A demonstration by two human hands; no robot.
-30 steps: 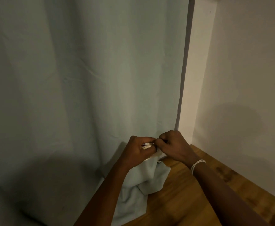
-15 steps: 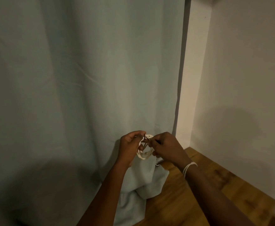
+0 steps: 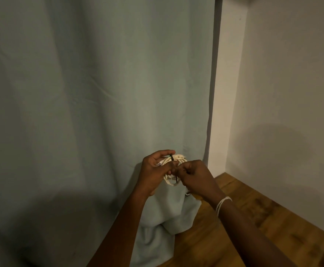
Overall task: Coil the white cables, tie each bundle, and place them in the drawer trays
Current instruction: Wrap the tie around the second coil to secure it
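1. Left hand (image 3: 154,170): grip pinches the coiled white cable (image 3: 173,171) at its upper left, thumb on top, fingers curled behind the loops. The bundle is held in mid-air, in front of the curtain.
2. Right hand (image 3: 194,176): grip pressed together on a thin dark tie (image 3: 174,170) that crosses the coil from top to bottom. Which fingers hold it cannot be told; the fist hides them.
3. Step in hand, as judged: tying the bundle. Coil is formed, tie is round it but looks not yet closed.
4. Next move calls for drawing the tie snug and securing it while the left grip keeps the loops stacked, so none slips free.
5. Outward: pale curtain (image 3: 99,112) behind and left, its hem bunched on the wooden worktop (image 3: 253,218); plain wall (image 3: 292,93) at right. White band (image 3: 222,204) on the right wrist.
6. Hidden: the coil's right side and cable ends. No drawer or trays in view. Light is dim; the tie's fastening is unreadable.
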